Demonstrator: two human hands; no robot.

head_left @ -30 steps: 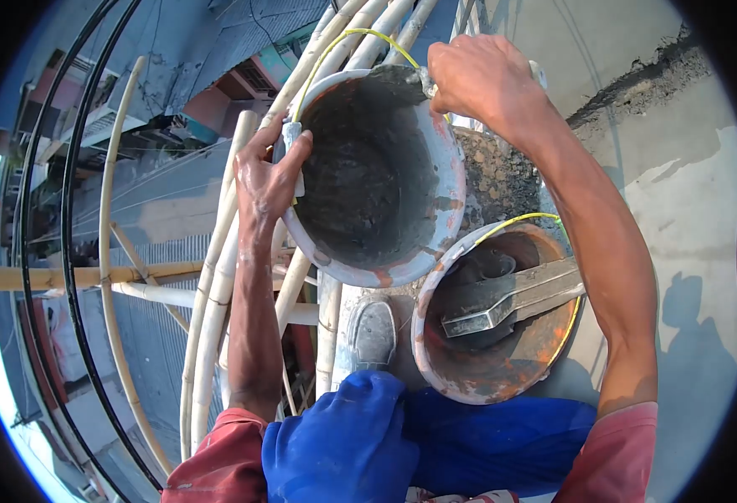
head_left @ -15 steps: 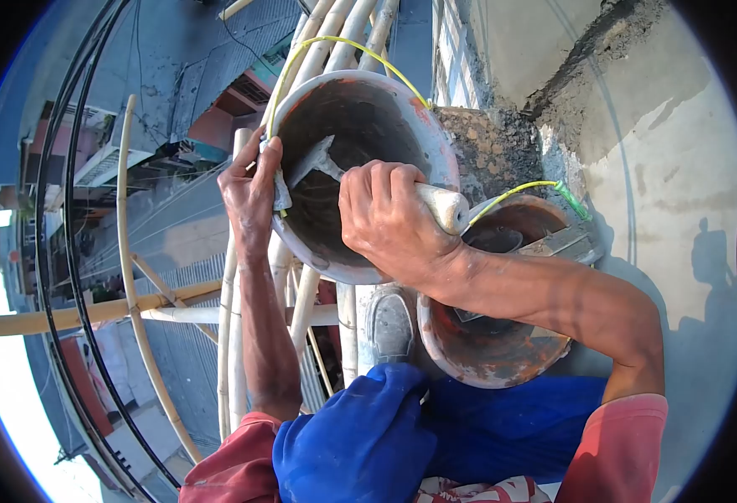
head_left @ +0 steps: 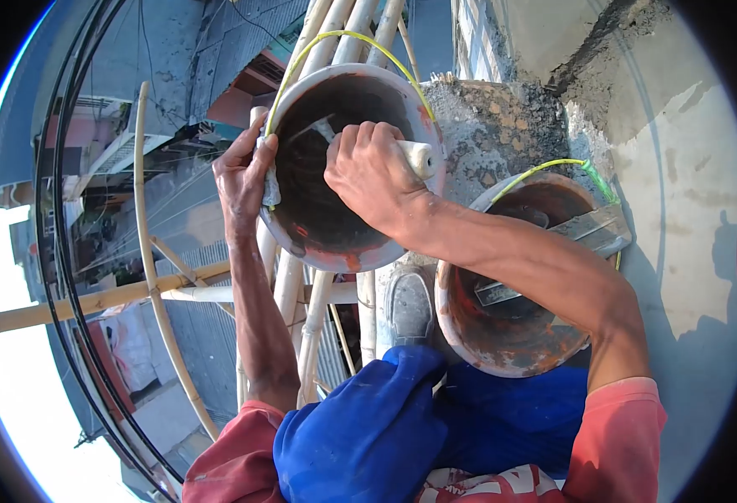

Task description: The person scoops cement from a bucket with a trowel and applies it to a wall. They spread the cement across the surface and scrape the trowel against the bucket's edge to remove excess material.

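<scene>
My left hand (head_left: 243, 180) is closed on the left rim of a mortar-stained bucket (head_left: 335, 258), beside the end of its yellow handle (head_left: 341, 35). The bucket is tilted, so its dark inside faces me. Across its mouth, my right hand (head_left: 373, 176) grips the pale round handle of a trowel (head_left: 420, 159). The trowel's metal neck reaches down into the bucket, and most of its blade is lost in shadow. Below my right forearm stands a second bucket (head_left: 503, 362) with a yellow-green handle. A flat, mortar-smeared tool (head_left: 591, 230) lies across its mouth.
Bamboo poles (head_left: 311, 335) of a scaffold stand around the ledge, with a drop to rooftops on the left. Black cables (head_left: 60, 210) hang at the far left. A plastered wall (head_left: 670, 168) rises on the right. My shoe (head_left: 410, 306) rests between the buckets.
The trowel has gone deeper into the bucket, and less of its metal shows. My right hand and the held bucket sit slightly further left and higher; the view has shifted a little.
</scene>
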